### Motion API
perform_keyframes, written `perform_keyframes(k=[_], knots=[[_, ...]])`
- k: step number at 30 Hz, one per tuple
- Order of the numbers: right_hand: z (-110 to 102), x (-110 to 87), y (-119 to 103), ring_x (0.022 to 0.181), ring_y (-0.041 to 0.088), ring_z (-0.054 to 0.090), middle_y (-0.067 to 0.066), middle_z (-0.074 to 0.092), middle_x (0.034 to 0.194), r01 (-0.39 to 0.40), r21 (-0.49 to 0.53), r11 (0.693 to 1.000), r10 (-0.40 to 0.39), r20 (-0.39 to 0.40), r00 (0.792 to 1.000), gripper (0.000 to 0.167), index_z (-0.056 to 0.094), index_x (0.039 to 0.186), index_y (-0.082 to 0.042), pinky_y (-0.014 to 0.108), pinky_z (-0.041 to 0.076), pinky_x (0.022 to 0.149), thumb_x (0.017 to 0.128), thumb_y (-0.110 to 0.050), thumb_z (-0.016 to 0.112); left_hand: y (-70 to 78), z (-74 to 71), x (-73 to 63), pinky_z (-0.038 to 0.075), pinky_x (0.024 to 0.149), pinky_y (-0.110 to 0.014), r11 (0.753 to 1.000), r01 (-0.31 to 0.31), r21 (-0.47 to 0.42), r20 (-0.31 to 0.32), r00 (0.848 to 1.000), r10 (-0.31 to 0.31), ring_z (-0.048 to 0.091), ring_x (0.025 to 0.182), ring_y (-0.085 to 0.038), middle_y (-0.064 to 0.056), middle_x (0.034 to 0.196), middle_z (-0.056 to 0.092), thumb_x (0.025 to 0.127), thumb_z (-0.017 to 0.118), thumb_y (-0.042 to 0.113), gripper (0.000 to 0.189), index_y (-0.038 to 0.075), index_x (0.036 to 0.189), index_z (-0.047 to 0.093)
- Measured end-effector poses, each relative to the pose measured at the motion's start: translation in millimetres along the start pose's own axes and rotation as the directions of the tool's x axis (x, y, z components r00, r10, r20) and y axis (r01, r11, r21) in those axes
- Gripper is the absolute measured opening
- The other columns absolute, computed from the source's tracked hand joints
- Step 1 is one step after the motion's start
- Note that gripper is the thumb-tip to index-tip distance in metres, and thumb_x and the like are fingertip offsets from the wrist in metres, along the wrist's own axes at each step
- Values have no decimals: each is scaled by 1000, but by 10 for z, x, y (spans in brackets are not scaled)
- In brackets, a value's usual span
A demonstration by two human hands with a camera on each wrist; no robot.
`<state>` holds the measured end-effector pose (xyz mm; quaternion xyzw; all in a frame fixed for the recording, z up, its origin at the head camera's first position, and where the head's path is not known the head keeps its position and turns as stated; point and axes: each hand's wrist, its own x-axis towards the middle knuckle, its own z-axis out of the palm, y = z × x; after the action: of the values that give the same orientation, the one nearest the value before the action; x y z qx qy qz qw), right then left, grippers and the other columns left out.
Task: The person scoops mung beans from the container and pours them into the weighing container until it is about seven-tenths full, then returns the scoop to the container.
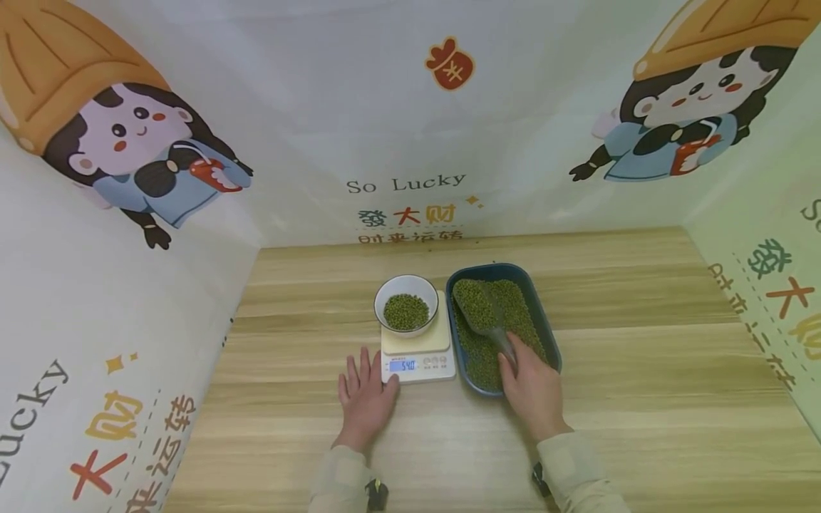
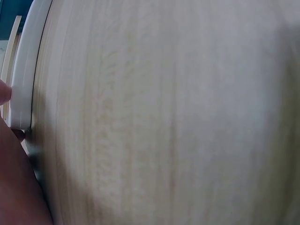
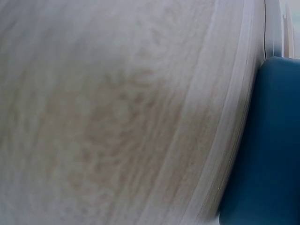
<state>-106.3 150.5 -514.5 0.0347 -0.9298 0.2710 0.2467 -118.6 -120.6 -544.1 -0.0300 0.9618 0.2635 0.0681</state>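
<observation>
In the head view my right hand [image 1: 534,390] grips the handle of a dark grey scoop [image 1: 502,340]. The scoop's bowl holds green mung beans and lies over the beans [image 1: 482,363] in a dark blue tub [image 1: 552,349]. My left hand [image 1: 368,399] rests on the table with fingers extended, its thumb and fingertips at the lower left corner of a white kitchen scale [image 1: 420,368]. On the scale's plate stands a white bowl [image 1: 384,318] with a dark rim, mung beans in its bottom. The scale's display [image 1: 403,365] is lit and seems to read 540.
The scale and the tub stand side by side on a wood-grain table [image 1: 641,342]. White printed cloth [image 1: 308,107] walls the table at the back and both sides. A few small dark specks lie by the table's back edge.
</observation>
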Motion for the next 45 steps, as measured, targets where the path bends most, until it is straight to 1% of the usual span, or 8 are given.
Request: perform_keyframes(k=[4, 8, 15, 24, 31, 38, 45], knots=[[7, -6, -2, 56, 22, 59, 13, 65, 84, 16, -5, 1000, -16, -5, 1000, 40, 54, 118, -4, 34, 47, 46, 83, -20, 60, -17, 15, -12, -11, 102, -52, 1000, 1, -6, -8, 1000, -1, -13, 133, -30, -7, 150, -1, 93, 28, 47, 60, 15, 143, 20], [14, -12, 1, 56, 22, 59, 12, 65, 83, 24, -1, 1000, -24, -13, 1000, 39, 55, 117, -4, 33, 47, 46, 82, -20, 60, -26, 19, -23, -11, 102, -51, 1000, 5, -15, -11, 1000, -5, -14, 133, -29, -6, 150, -1, 93, 28, 47, 60, 16, 143, 20], [21, -13, 10, 60, 24, 61, 13, 65, 87, 6, -2, 1000, -6, -3, 1000, 39, 55, 119, -6, 35, 49, 48, 83, -20, 59, -17, 21, -18, -10, 102, -53, 1000, -14, -6, -31, 999, 14, -12, 133, -31, -7, 150, 1, 93, 28, 46, 59, 15, 143, 21], [28, -5, 27, 53, 19, 57, 12, 65, 82, 3, -11, 1000, -3, -9, 1000, 39, 55, 118, -5, 29, 44, 43, 82, -21, 60, 11, 8, -12, -9, 102, -53, 1000, -23, -5, -39, 999, 23, -11, 133, -32, -8, 149, 2, 93, 30, 45, 58, 15, 142, 22], [9, 2, 5, 57, 23, 61, 14, 66, 90, 10, -17, 1000, -10, -17, 1000, 38, 57, 116, -5, 33, 47, 45, 82, -21, 61, 7, 20, -22, -9, 102, -53, 1000, -12, 4, -36, 999, 12, -11, 133, -31, -7, 150, 2, 93, 29, 46, 59, 14, 142, 22], [12, 6, 3, 57, 23, 61, 14, 66, 89, 13, -26, 1000, -13, -16, 1000, 38, 57, 115, -5, 34, 46, 45, 81, -21, 61, 15, 29, -26, -10, 102, -52, 1000, -10, 9, -47, 999, 10, -12, 133, -29, -7, 149, 1, 93, 29, 46, 59, 16, 143, 21], [5, 9, -8, 58, 24, 62, 14, 66, 92, 1, -26, 1000, -1, -3, 1000, 37, 58, 114, -5, 33, 46, 45, 81, -20, 62, 10, 41, -20, -9, 102, -53, 1000, -13, 14, -51, 999, 13, -10, 134, -31, -7, 149, 2, 93, 29, 45, 58, 15, 142, 22]])
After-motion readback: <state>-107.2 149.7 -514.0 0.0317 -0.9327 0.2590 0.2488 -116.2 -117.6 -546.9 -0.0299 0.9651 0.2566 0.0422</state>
